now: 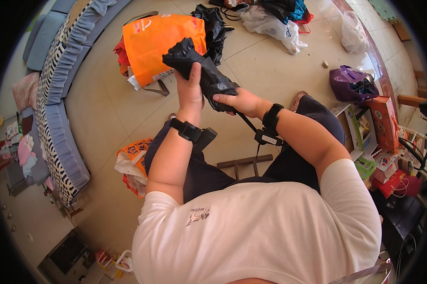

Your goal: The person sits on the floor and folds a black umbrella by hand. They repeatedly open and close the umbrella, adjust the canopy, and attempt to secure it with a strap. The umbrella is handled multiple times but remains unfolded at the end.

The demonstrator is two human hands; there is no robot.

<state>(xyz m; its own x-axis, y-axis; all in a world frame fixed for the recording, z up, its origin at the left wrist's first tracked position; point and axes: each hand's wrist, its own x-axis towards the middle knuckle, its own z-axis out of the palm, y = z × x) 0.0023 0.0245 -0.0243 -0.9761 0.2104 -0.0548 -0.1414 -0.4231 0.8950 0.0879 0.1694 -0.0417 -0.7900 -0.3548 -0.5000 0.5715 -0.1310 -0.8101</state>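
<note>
A folded black umbrella (215,76), loosely gathered, is held aslant in front of me between both hands. Around its upper left part is my left hand (192,85), thumb lying on the dark fabric. My right hand (240,101) grips the lower right end, where a thin black strap or cord hangs down. Each wrist wears a black band with a small device. Just beyond my left hand, a large orange bag (160,46) lies on the tiled floor, with red material showing at its left end.
Black plastic (213,32) lies beside the orange bag. White plastic bags (270,28) are on the floor farther off. A purple bag (352,83) and boxes (382,124) stand at right. Another orange bag (137,156) is by my left leg; a blue sofa (60,135) lines the left.
</note>
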